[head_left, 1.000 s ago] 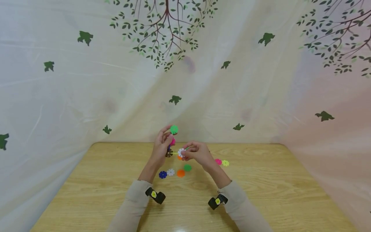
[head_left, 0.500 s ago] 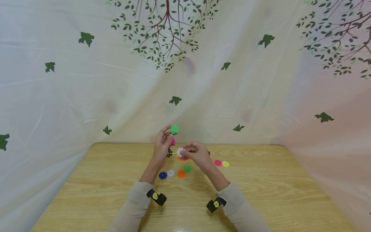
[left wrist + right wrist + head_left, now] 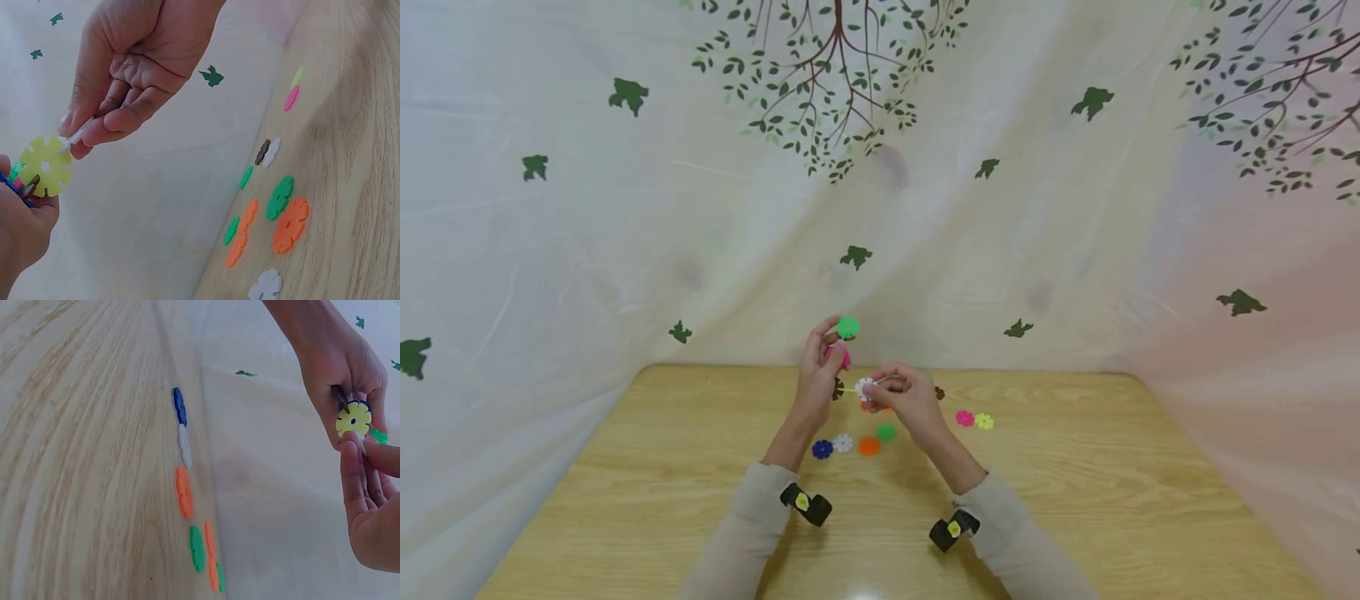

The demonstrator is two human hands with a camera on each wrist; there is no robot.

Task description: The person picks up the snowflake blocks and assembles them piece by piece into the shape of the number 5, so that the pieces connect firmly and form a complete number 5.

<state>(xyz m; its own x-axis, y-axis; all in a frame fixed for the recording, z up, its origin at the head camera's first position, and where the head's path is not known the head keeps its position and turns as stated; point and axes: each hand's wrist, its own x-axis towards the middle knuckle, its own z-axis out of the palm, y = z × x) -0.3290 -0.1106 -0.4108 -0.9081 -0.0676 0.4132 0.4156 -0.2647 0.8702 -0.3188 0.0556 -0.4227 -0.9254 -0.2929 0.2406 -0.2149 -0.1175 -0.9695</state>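
Note:
My left hand [image 3: 811, 379] grips a small chain of notched, flower-shaped plastic discs. A green disc [image 3: 847, 327] tops it, a pink disc [image 3: 837, 357] shows by the thumb, and a brown disc [image 3: 838, 388] lies lower. A blue disc [image 3: 9, 184] is partly hidden by the fingers. The yellow disc [image 3: 45, 165] juts from the chain toward my right hand [image 3: 919, 406], which pinches a white disc [image 3: 865, 388] between thumb and fingers. In both wrist views the white disc stands edge-on against the yellow disc's rim; how deep it sits in a notch is hidden.
On the wooden table [image 3: 1075, 500] lie loose discs: blue [image 3: 822, 449], white [image 3: 842, 443], orange [image 3: 869, 447] and green [image 3: 887, 432] in front of the hands. Pink [image 3: 965, 418] and yellow [image 3: 984, 422] discs lie right. A printed cloth [image 3: 925, 250] hangs behind.
My right hand has brought the white disc slightly left, closer to the brown disc, and its forearm has shifted left. My left hand keeps its hold on the chain.

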